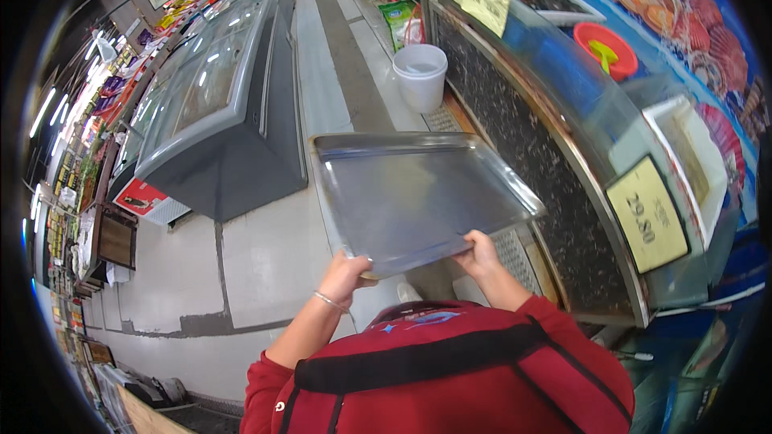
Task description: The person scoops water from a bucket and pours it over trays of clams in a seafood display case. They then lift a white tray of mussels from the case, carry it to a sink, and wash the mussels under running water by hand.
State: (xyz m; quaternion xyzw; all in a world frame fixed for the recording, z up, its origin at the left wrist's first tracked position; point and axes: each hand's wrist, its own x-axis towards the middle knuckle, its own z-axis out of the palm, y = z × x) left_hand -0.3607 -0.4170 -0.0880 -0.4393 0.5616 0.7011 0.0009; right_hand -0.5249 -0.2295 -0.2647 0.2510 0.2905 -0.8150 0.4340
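Note:
A shallow metal tray (pixel 418 201) with raised rims is held out in front of me, its inside bare and shiny. My left hand (pixel 347 274) grips its near left corner, thumb on top and the other fingers hidden beneath. On the near rim, farther right, my right hand (pixel 478 254) is closed the same way. The tray is tilted a little, with its far right corner reaching toward the glass-fronted counter. Red sleeves and a bracelet on the left wrist show on my arms.
Along the right runs a seafood counter (pixel 523 128) with price signs (pixel 648 213) and a red basin (pixel 605 50). A white bucket (pixel 420 78) stands on the floor beside it, ahead. To the left is a long glass-topped freezer (pixel 217 104). Tiled aisle floor (pixel 322 56) lies between.

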